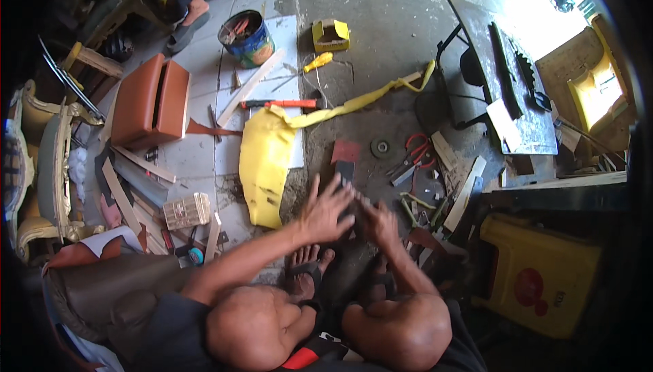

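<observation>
your left hand (328,210) is open with fingers spread; your right hand (381,225) is half curled close beside it, and whether it grips a slim piece, i cannot tell. the dark strip (345,172) lies on the concrete floor (388,18) just beyond your left fingertips, next to a red patch (346,151). the work looks unfinished: the orange-brown upholstered box (139,100) appears covered, but the yellow sheet (264,168) lies loose, and how much is left is unclear.

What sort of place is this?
Probably a furniture or upholstery workshop, judging by the ornate gold-framed grey chair, the boxy orange-brown upholstered piece and the long pale wooden strip.
</observation>
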Demonstrator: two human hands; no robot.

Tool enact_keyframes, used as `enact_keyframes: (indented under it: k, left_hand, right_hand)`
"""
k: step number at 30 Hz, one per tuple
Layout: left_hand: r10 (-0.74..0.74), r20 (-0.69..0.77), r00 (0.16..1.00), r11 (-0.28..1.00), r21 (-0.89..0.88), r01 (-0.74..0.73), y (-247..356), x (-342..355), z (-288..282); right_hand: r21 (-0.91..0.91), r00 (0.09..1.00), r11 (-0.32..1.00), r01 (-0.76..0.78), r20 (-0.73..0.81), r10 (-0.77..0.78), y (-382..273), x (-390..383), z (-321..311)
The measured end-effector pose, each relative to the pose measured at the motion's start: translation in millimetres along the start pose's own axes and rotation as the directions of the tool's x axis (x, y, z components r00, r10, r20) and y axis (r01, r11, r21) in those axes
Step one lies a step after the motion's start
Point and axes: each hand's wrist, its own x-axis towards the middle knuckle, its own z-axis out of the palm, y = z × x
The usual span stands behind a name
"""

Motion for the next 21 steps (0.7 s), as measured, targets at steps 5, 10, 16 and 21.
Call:
enact_keyframes:
  k: [5,10,16,21]
  left_hand:
    - [0.013,0.012,1.0,0.999,-0.029,-0.012,9,-38,12]
    - [0.021,-0.016,1.0,0.996,0.083,-0.02,-20,11,3]
    - [0.084,0.065,0.994,0.996,0.014,-0.085,1,-28,11]
    - [0.094,0.042,0.995,0.993,0.073,-0.097,-18,10,-6]
  right_hand:
    - [-0.066,0.997,0.996,0.068,0.031,-0.066,4,-42,26]
    - [0.041,0.998,0.997,-0.06,0.006,0.06,-25,20,-5]
    - [0.03,0.999,1.0,-0.01,-0.032,0.011,-27,-25,8]
    - [0.006,0.997,0.997,-0.074,-0.001,0.074,-17,5,9]
